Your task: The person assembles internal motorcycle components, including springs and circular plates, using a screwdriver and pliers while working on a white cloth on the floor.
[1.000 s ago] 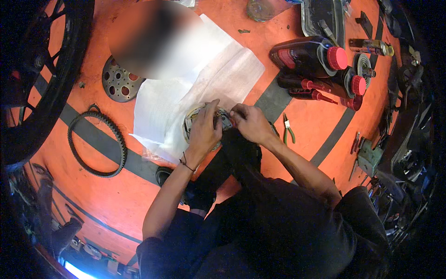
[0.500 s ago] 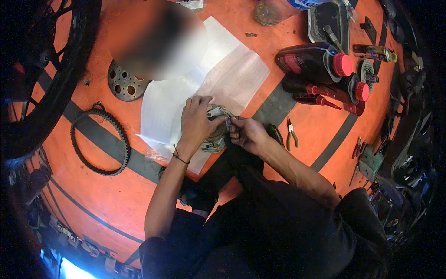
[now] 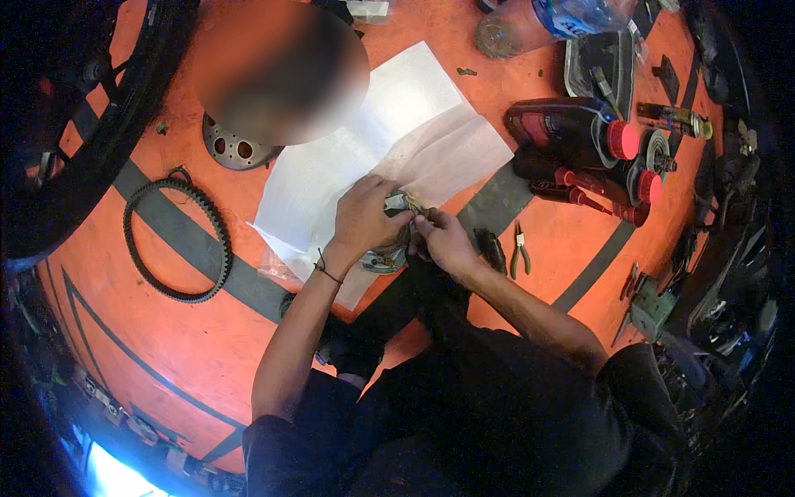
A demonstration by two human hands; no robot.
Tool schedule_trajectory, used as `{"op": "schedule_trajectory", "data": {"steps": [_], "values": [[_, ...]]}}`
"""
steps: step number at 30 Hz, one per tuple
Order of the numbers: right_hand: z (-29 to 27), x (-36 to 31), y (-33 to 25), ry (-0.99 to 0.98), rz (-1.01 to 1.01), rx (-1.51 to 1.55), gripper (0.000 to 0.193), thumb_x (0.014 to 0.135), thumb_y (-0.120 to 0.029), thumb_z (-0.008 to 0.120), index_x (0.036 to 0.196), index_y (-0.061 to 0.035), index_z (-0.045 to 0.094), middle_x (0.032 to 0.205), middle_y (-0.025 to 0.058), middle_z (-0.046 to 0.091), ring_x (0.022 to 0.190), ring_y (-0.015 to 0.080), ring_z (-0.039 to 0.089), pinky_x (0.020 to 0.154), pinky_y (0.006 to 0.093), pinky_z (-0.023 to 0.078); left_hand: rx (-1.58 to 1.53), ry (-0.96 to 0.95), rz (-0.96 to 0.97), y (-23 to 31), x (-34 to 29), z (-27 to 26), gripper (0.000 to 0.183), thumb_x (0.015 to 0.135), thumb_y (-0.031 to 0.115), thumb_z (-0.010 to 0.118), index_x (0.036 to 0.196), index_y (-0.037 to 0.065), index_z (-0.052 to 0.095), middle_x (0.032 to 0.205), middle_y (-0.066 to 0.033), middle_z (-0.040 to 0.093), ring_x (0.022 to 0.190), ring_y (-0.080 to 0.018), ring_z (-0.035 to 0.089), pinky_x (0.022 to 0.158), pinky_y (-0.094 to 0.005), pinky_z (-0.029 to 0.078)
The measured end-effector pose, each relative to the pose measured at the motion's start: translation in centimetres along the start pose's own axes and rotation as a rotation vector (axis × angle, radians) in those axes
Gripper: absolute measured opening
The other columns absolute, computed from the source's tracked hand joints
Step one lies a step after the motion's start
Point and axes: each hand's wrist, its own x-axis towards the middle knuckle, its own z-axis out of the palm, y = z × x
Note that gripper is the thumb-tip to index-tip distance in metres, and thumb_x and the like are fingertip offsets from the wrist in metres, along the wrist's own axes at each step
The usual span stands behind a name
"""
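Note:
My left hand (image 3: 362, 217) is curled over a round metal clutch assembly (image 3: 385, 261), steadying it at the edge of a white paper sheet (image 3: 319, 186). At the right side of that assembly, my right hand (image 3: 447, 243) pinches with thumb and forefinger. Both thumbs are close together there. Whatever small thing sits in the right fingertips is too small to make out. My hands cover much of the assembly. Long-nose pliers (image 3: 519, 253) with green handles lie right of my right hand, and a dark-handled tool (image 3: 491, 251) is closer in.
A toothed rubber belt (image 3: 225, 248) lies left on the orange floor, below a holed metal drum (image 3: 236, 153). A wheel (image 3: 137, 157) stands at the far left. Dark bottles with red caps (image 3: 563, 124), a clear plastic bottle (image 3: 530, 29) and a black tray (image 3: 580, 70) are at the right.
The view has shifted slightly, so surrounding things sit a little differently. Both hands stay on the clutch assembly, with small movements of the right fingers at its edge.

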Motion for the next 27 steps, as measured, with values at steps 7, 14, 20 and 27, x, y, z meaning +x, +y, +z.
{"op": "schedule_trajectory", "data": {"steps": [7, 14, 20, 27], "values": [[-0.4, -1.0, -5.4, -0.023, -0.38, -0.934, 0.027, 0.094, -0.021, 0.055, 0.097, 0.0043, 0.063, 0.083, 0.0324, 0.065, 0.082, 0.0494, 0.065, 0.074, 0.0554, 0.051, 0.073, 0.114, 0.065, -1.1, -0.9, 0.6, 0.042, 0.072, 0.032, 0.079, 0.105, 0.008, 0.07, 0.103, -0.0117, 0.067, 0.102, -0.0313, 0.064, 0.088, -0.0412, 0.053], [-0.7, -0.8, -6.5, -0.139, -0.408, -1.143, 0.028, 0.093, -0.022, 0.056, 0.095, 0.0049, 0.061, 0.077, 0.0311, 0.065, 0.074, 0.0488, 0.065, 0.067, 0.0564, 0.051, -0.037, 0.054, 0.003, -1.3, -0.9, 0.4, 0.036, 0.069, 0.028, 0.077, 0.093, 0.003, 0.069, 0.098, -0.0127, 0.066, 0.099, -0.0323, 0.064, 0.09, -0.0434, 0.051], [-0.5, -0.7, -5.9, -0.161, -0.427, -1.124, 0.021, 0.097, -0.013, 0.051, 0.096, 0.0026, 0.065, 0.074, 0.0256, 0.065, 0.07, 0.0455, 0.063, 0.064, 0.0475, 0.049, -0.03, 0.105, -0.007, -1.6, -1.3, 1.1, 0.033, 0.07, 0.03, 0.075, 0.088, 0.004, 0.069, 0.095, -0.0122, 0.066, 0.096, -0.031, 0.065, 0.088, -0.0427, 0.052], [-0.3, 0.8, -4.6, -0.099, -0.204, -0.911, 0.024, 0.099, -0.017, 0.054, 0.096, 0.0038, 0.065, 0.065, 0.0124, 0.058, 0.056, 0.0209, 0.054, 0.057, 0.0374, 0.043, -0.015, 0.125, -0.063, -0.8, -1.3, 1.8, 0.022, 0.067, 0.027, 0.073, 0.075, 0.007, 0.071, 0.089, -0.0106, 0.067, 0.094, -0.0281, 0.065, 0.09, -0.0416, 0.051]]}}
